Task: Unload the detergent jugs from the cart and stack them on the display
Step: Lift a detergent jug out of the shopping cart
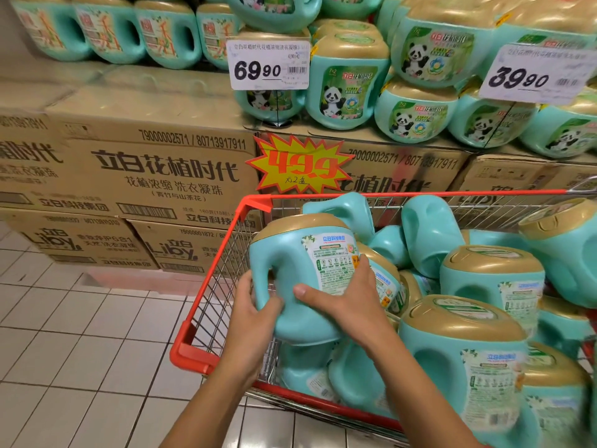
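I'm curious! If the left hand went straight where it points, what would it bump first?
The left hand grips the teal plastic jug with a gold lid, so that first; beyond, maybe the cart's red rim. Depth unclear.

Teal gold-capped jug [297, 253], upright, held above the jug-filled red wire cart [193, 354].

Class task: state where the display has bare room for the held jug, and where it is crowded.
Free: the carton tops, bordered by the back row of jugs and the 69.90 price sign. Crowded: the panda-label jugs right of that sign, and the cart.
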A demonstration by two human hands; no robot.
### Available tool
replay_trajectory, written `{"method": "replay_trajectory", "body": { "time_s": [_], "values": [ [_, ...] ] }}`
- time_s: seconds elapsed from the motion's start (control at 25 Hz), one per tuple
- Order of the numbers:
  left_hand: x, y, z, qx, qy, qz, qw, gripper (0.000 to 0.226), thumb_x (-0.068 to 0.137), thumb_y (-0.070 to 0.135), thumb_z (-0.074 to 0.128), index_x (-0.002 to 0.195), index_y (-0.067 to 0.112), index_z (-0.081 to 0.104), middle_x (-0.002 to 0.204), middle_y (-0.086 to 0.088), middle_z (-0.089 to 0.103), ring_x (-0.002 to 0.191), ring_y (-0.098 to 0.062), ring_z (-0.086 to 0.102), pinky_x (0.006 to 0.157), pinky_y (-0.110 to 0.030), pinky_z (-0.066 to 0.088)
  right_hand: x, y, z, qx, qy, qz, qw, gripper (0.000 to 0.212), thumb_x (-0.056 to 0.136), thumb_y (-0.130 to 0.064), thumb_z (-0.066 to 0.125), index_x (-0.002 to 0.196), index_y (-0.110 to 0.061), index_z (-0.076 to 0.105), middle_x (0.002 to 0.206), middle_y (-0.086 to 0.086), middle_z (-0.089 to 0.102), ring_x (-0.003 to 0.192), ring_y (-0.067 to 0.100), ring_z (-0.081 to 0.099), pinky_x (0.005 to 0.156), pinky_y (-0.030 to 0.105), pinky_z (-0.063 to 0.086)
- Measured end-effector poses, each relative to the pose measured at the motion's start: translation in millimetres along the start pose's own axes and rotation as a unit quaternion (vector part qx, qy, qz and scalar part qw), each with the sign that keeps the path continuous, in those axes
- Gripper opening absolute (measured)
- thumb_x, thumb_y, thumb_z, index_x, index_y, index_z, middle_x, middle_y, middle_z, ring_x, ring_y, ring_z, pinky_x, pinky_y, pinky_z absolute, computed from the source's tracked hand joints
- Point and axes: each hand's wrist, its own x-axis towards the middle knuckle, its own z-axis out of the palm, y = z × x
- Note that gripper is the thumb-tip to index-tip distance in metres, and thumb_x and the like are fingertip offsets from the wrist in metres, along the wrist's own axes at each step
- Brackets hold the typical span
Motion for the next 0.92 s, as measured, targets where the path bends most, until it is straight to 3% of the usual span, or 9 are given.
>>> {"method": "replay_trajectory", "body": {
  "time_s": [0.08,0.2,0.28,0.36,0.48,0.68,0.8,0.88,0.92],
  "values": [
    [-6.2,-0.1,0.7,-0.037,-0.008,-0.013,0.999,0.047,0.079,0.014,0.066,0.123,0.026,0.055,0.098,0.008,0.072,0.085,-0.003,0.068,0.064,-0.020,0.054,1.1,0.4,-7.7,0.031,-0.012,-0.001,0.999,0.137,0.031,-0.076,0.069,0.146,-0.019,0.025,0.149,0.004,0.036,0.136,0.026,0.037,0.111,0.048,0.034],
    [-5.4,-2.0,-2.8,-0.159,-0.025,-0.062,0.985,0.065,0.076,0.047,0.062,0.128,0.009,0.059,0.121,-0.011,0.068,0.111,-0.022,0.062,0.088,-0.039,0.050,-0.6,14.3,-15.9,0.245,-0.069,0.010,0.967,0.093,0.041,-0.056,0.079,0.123,-0.018,0.054,0.118,0.005,0.068,0.102,0.021,0.067,0.090,0.040,0.054],
    [-7.2,-0.7,-0.7,-0.206,-0.053,-0.095,0.972,0.076,0.067,0.055,0.074,0.125,0.006,0.063,0.115,-0.012,0.070,0.105,-0.025,0.065,0.083,-0.039,0.053,-8.3,23.7,-14.4,0.368,-0.130,0.022,0.920,0.073,0.050,-0.044,0.078,0.115,-0.013,0.063,0.104,0.005,0.074,0.090,0.018,0.071,0.073,0.030,0.057],
    [-10.9,-1.6,5.3,-0.251,-0.118,-0.137,0.951,0.080,0.046,0.053,0.090,0.113,0.012,0.073,0.112,-0.013,0.072,0.098,-0.026,0.071,0.072,-0.035,0.058,-17.4,26.3,-8.5,0.419,-0.159,0.020,0.894,0.062,0.058,-0.037,0.076,0.113,-0.012,0.065,0.104,0.006,0.074,0.092,0.018,0.071,0.074,0.028,0.056],
    [-16.8,-4.2,10.3,-0.275,-0.165,-0.129,0.938,0.072,0.043,0.047,0.093,0.106,0.016,0.076,0.112,-0.016,0.072,0.096,-0.028,0.072,0.070,-0.036,0.059,-23.5,17.3,-12.2,0.386,-0.149,0.005,0.910,0.052,0.072,-0.037,0.070,0.120,-0.020,0.062,0.110,-0.001,0.073,0.098,0.013,0.068,0.081,0.026,0.054],
    [-20.9,-9.0,22.6,-0.168,-0.065,-0.054,0.982,0.079,0.070,0.024,0.075,0.143,0.024,0.044,0.129,-0.009,0.064,0.104,-0.021,0.069,0.070,-0.029,0.058,-38.5,5.4,-10.8,0.195,-0.026,-0.118,0.973,0.079,0.068,-0.062,0.067,0.140,-0.046,0.036,0.136,-0.023,0.051,0.124,-0.001,0.050,0.104,0.029,0.042],
    [-24.9,-9.4,15.0,-0.145,-0.011,-0.052,0.988,0.108,0.054,0.049,0.083,0.147,0.030,0.032,0.135,0.002,0.058,0.094,-0.001,0.070,0.068,-0.022,0.055,-34.7,14.9,-3.8,0.140,0.062,-0.160,0.975,0.068,0.083,-0.035,0.070,0.144,-0.031,0.040,0.135,-0.012,0.056,0.122,0.006,0.053,0.103,0.032,0.044],
    [-21.7,-3.4,0.1,-0.119,0.006,-0.038,0.992,0.117,0.043,0.064,0.084,0.143,0.027,0.037,0.132,0.002,0.060,0.091,0.002,0.069,0.070,-0.021,0.053,-25.8,22.3,-9.9,0.277,0.055,-0.141,0.949,0.046,0.089,-0.011,0.064,0.132,-0.024,0.056,0.121,-0.001,0.067,0.113,0.021,0.062,0.095,0.036,0.051],
    [-18.6,0.1,-8.5,-0.110,-0.004,-0.029,0.993,0.109,0.047,0.060,0.085,0.140,0.025,0.043,0.129,-0.002,0.063,0.093,-0.003,0.070,0.069,-0.021,0.055,-22.3,25.2,-11.5,0.342,0.031,-0.118,0.932,0.042,0.089,-0.004,0.062,0.128,-0.021,0.060,0.117,0.005,0.069,0.111,0.028,0.063,0.090,0.039,0.052]
  ]
}}
